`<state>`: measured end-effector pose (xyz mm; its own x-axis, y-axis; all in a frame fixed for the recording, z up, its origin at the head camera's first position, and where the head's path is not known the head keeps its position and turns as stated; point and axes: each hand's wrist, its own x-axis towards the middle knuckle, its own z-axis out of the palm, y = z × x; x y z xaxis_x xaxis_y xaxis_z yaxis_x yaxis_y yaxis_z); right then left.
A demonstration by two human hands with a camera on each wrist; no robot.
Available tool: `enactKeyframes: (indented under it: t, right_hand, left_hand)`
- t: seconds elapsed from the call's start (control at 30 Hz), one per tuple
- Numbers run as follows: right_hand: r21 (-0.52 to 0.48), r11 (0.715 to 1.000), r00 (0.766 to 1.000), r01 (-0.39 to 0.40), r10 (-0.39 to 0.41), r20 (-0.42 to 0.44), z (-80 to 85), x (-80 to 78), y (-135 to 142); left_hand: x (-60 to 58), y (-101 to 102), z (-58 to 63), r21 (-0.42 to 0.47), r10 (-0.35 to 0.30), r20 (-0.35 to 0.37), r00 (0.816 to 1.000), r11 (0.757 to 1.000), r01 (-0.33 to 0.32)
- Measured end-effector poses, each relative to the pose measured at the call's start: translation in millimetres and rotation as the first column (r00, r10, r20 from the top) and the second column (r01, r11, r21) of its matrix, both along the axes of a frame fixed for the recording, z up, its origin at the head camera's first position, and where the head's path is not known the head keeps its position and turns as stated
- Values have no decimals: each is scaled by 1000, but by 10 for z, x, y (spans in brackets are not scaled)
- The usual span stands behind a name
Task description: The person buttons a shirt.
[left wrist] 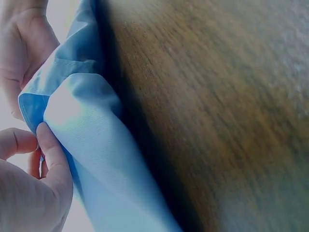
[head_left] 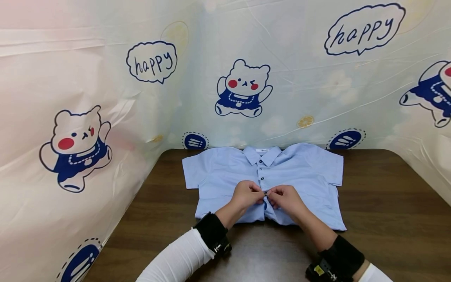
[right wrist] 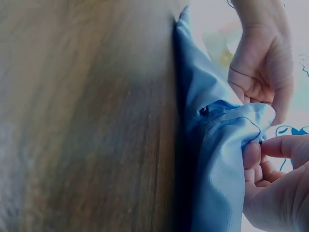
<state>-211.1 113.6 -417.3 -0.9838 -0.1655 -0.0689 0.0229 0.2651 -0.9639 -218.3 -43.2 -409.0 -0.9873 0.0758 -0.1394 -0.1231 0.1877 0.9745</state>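
A light blue short-sleeved shirt [head_left: 225,168] lies face up, its collar toward the back wall and small dark buttons [head_left: 262,178] along the front placket. My left hand [head_left: 246,195] pinches the placket fabric between thumb and fingers, low on the front. Close beside it, my right hand [head_left: 287,199] pinches the other side of the placket, with a dark button visible between the two hands. Seen from the right wrist, the fabric [right wrist: 217,164] is lifted and folded at the fingertips, and another dark button [right wrist: 203,111] shows inside a fold. Whether a button sits in its hole is hidden.
The shirt rests on a dark brown wooden table [head_left: 380,203]. Behind and to the sides hangs a pale curtain [head_left: 303,90] printed with bears and "happy" bubbles. Black straps with small cameras [head_left: 213,233] circle both wrists.
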Motion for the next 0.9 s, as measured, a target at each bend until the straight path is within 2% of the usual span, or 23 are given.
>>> enactKeyframes:
  t: [0.2, 0.27, 0.3, 0.33, 0.37, 0.4, 0.43, 0.47, 0.5, 0.53, 0.57, 0.6, 0.63, 0.7, 0.73, 0.77, 0.83, 0.9]
  right_hand:
    - [-105, 990, 990, -97, 106, 90, -22, -22, 61]
    - [-100, 985, 984, -142, 151, 90, -36, -15, 88]
    - [-75, 983, 982, -168, 173, 74, -41, -8, 107]
    - [-26, 981, 980, -194, 195, 40, -42, 0, 132]
    - [52, 975, 976, -215, 216, -15, -39, 10, 163]
    - [150, 962, 967, -227, 241, -85, -34, 22, 204]
    - [265, 939, 948, -221, 270, -167, -31, 32, 252]
    - [389, 901, 923, -190, 300, -242, -25, 40, 306]
    - [500, 854, 894, -144, 329, -304, -21, 46, 368]
    - [595, 798, 864, -95, 363, -348, -19, 50, 431]
    - [673, 737, 847, -59, 394, -357, -25, 49, 493]
    - [729, 682, 841, -56, 425, -334, -33, 46, 551]
    - [777, 625, 848, -73, 449, -281, -44, 42, 601]
    - [832, 531, 874, -160, 468, -131, -68, 39, 684]
    - [848, 491, 884, -202, 464, -58, -82, 40, 715]
    - [855, 459, 893, -242, 451, 10, -95, 42, 742]
    - [858, 420, 899, -296, 426, 101, -116, 53, 787]
    - [857, 413, 901, -308, 416, 123, -130, 68, 828]
  left_hand:
    - [10, -18, -38, -27, -60, -11, 998, 998, 59]
    - [10, -42, -43, -110, -115, -37, 993, 988, 111]
    - [10, -66, -35, -187, -162, -69, 984, 971, 146]
    - [3, -103, -34, -271, -220, -115, 969, 945, 183]
    - [-7, -152, -27, -365, -283, -165, 945, 908, 208]
    - [-18, -216, -16, -464, -347, -215, 913, 859, 217]
    - [-25, -295, 1, -570, -410, -262, 874, 796, 203]
    - [-37, -386, 14, -665, -468, -298, 832, 727, 171]
    - [-50, -484, 24, -741, -517, -309, 799, 657, 138]
    - [-68, -589, 22, -798, -554, -298, 777, 591, 115]
    - [-84, -691, 24, -849, -584, -261, 769, 517, 105]
    - [-100, -789, 20, -887, -602, -204, 772, 448, 115]
    - [-115, -877, 10, -912, -608, -132, 783, 384, 145]
    - [-141, -1018, -23, -918, -591, 26, 806, 304, 253]
    - [-146, -1070, -40, -910, -575, 95, 813, 280, 304]
    - [-144, -1109, -54, -898, -557, 152, 817, 267, 349]
    - [-129, -1165, -85, -881, -520, 226, 824, 251, 400]
    - [-103, -1195, -105, -883, -508, 258, 822, 220, 414]
